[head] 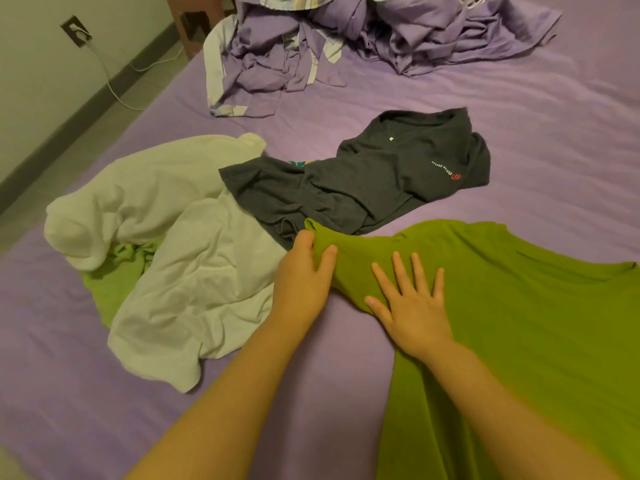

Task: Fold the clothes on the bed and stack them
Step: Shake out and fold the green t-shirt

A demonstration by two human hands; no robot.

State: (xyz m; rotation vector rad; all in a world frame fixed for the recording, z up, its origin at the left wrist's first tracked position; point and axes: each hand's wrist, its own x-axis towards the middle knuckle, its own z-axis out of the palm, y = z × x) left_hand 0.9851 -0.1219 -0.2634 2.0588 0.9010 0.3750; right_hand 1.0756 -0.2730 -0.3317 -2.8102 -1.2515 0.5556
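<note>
A bright green shirt (519,323) lies spread over the right half of the purple bed (519,116). My left hand (304,275) pinches the shirt's left sleeve end between thumb and fingers. Flat on the same sleeve, just to the right, my right hand (412,299) presses down with straight spread fingers. Behind the sleeve lies a crumpled dark grey shirt (363,181) with a small red logo. At the left is a rumpled white garment (173,244), and a paler green cloth (110,289) shows from under it.
A heap of lilac bedding (346,46) fills the far end of the bed. Beyond the bed's left edge are the floor, a wall socket (76,31) with a white cable, and a wooden piece of furniture (194,19).
</note>
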